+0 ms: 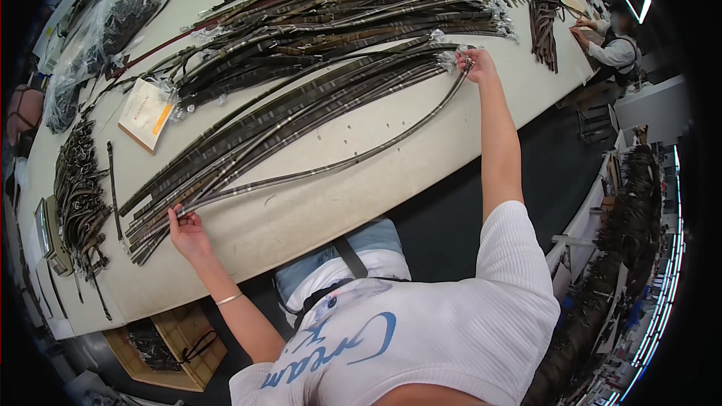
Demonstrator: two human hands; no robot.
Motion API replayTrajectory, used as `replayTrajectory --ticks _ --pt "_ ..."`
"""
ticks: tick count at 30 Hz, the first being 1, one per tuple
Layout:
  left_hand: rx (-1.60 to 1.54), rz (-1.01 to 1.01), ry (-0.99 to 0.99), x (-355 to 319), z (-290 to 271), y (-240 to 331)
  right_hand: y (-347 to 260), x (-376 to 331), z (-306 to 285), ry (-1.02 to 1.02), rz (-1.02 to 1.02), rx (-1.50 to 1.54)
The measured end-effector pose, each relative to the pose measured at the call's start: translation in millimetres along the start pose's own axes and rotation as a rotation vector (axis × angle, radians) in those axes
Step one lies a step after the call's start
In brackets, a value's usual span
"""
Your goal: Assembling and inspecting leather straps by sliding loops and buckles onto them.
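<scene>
One long, thin dark belt (353,158) bows toward me, apart from a bundle of similar belts (301,98) on the pale table. My right hand (480,66) pinches its far end, where a metal buckle with clear wrapping shows at the fingertips. The near end of this belt runs down to my left hand (191,236), which is at the lower left end of the bundle. There the thumb and forefinger close on the belt's tip, with the other fingers curled.
A larger pile of belts (338,22) lies behind the bundle. A paper pad (146,116), a plastic-wrapped heap (105,45) and a pile of short straps (79,188) are at left. Brown straps (544,26) hang over at far right, near another person (617,51). A wooden box (180,346) stands below.
</scene>
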State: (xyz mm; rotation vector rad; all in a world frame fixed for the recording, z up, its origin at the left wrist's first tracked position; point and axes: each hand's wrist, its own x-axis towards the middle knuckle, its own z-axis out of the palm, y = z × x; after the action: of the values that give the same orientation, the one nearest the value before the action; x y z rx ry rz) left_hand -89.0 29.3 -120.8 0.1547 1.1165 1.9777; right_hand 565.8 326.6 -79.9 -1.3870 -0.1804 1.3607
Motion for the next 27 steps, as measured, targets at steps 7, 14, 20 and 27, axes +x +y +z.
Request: replayTrajectory --ticks 7,14,20,27 --pt "-0.03 -0.013 -0.027 7.9 -6.4 8.4 -16.3 17.6 -36.4 -0.319 -0.096 0.124" --pt "-0.001 0.068 -0.076 16.7 -47.5 46.8 0.5 -51.7 -21.9 -0.25 -0.232 -0.08" --pt "-0.009 0.049 -0.101 33.2 -64.4 59.3 -9.0 -33.7 -58.1 -0.229 -0.226 -0.037" --pt "0.023 0.068 -0.045 12.9 -55.0 52.1 -13.1 46.1 -119.7 -0.174 -0.082 0.028"
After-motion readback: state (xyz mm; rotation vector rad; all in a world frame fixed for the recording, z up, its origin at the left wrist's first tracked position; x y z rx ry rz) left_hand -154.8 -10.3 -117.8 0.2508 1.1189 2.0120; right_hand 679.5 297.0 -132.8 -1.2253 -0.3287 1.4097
